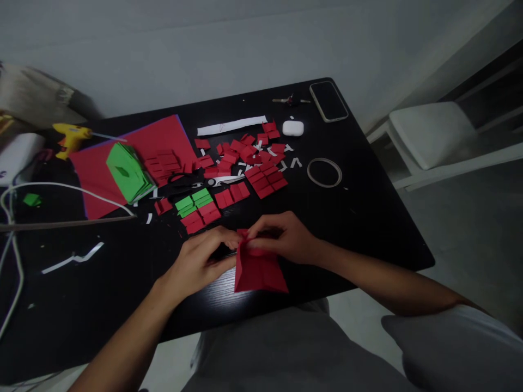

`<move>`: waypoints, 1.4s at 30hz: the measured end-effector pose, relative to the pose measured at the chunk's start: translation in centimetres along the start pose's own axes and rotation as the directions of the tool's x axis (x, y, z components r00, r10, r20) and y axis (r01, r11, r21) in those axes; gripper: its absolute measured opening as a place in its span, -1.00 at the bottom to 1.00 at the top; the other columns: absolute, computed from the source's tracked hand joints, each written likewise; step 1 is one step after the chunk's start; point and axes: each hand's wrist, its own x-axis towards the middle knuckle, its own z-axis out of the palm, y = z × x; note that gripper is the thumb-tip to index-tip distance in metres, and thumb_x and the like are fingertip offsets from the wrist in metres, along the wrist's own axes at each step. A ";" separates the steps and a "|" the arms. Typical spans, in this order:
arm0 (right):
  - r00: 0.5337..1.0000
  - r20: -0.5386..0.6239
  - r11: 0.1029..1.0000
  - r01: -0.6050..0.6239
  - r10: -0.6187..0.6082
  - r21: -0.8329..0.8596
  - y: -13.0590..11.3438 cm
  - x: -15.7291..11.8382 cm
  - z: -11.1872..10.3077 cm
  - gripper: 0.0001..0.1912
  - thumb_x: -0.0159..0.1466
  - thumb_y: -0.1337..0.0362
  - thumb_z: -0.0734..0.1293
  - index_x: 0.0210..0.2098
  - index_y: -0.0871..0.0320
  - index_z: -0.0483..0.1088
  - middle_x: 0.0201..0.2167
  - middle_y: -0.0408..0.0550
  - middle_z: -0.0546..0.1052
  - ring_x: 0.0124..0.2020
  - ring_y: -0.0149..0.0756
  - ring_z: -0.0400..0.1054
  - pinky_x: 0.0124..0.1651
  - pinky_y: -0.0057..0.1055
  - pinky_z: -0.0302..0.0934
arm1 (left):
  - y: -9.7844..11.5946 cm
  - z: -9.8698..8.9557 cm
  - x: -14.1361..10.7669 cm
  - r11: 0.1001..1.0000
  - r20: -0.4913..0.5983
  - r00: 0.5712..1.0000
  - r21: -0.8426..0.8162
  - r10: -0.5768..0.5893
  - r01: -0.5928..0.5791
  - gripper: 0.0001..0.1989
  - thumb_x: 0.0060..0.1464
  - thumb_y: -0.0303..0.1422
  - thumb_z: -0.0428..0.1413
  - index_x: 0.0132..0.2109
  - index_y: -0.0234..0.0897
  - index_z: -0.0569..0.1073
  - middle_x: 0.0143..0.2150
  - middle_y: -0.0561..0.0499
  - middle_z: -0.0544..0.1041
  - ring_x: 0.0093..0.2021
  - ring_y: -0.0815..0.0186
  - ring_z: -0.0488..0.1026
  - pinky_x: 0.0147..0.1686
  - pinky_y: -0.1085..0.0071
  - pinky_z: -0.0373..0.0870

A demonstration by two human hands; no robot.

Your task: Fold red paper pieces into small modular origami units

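Both hands hold a folded piece of red paper [261, 272] near the front edge of the black table. My left hand [200, 261] pinches its upper left edge, the fingertips partly hidden behind the paper. At its top, my right hand [286, 239] grips it between thumb and fingers. The sheet flares out below the hands, with a crease down its left side. Just beyond lie folded red paper pieces [265, 179] and a green folded piece [194, 202]. Black-handled scissors [210, 183] rest among them.
A yellow glue gun [72, 139], a large red sheet [96, 190] and a green paper stack [128, 171] are at left, near white cables [81, 188]. White paper strip [231, 126], earbud case [293, 128], phone [329, 101], watch [291, 100] and a ring-shaped coil [324, 172] lie farther back.
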 end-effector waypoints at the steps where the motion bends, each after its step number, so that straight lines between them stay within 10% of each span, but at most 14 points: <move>1: 1.000 -0.004 1.000 0.004 -0.004 0.002 0.0 0.0 0.0 -0.84 0.24 0.19 0.53 -0.26 0.14 0.62 -0.29 -0.08 0.69 -0.27 -0.32 0.58 -0.18 -0.43 0.42 | 0.1 0.0 0.1 1.000 -0.008 1.000 0.002 0.007 -0.007 -0.85 0.26 -0.32 0.25 -0.08 -0.26 0.50 -0.23 -0.02 0.63 -0.27 0.35 0.62 -0.26 0.52 0.54; 25: 0.999 -0.001 0.972 0.043 -0.044 0.229 -0.1 -0.1 0.1 -0.61 0.20 0.23 0.58 -0.02 0.08 0.48 -0.18 -0.07 0.66 -0.14 -0.29 0.60 0.01 -0.32 0.49 | 0.4 0.5 0.3 0.993 -0.138 0.990 -0.110 0.017 -0.032 -0.79 0.20 -0.40 0.31 -0.03 -0.24 0.53 -0.17 -0.08 0.65 -0.07 0.19 0.60 -0.08 0.25 0.54; 42: 0.924 0.019 0.904 0.378 -0.383 -0.200 -0.9 -0.3 0.0 -0.90 0.35 0.37 0.43 -0.18 0.07 0.61 -0.18 -0.03 0.68 -0.14 -0.29 0.60 -0.03 -0.32 0.49 | 1.1 0.2 1.0 0.981 -0.161 0.976 -0.106 0.143 -0.161 -0.90 0.25 -0.49 0.24 -0.12 -0.21 0.59 -0.23 -0.03 0.70 -0.18 0.22 0.66 -0.12 0.21 0.58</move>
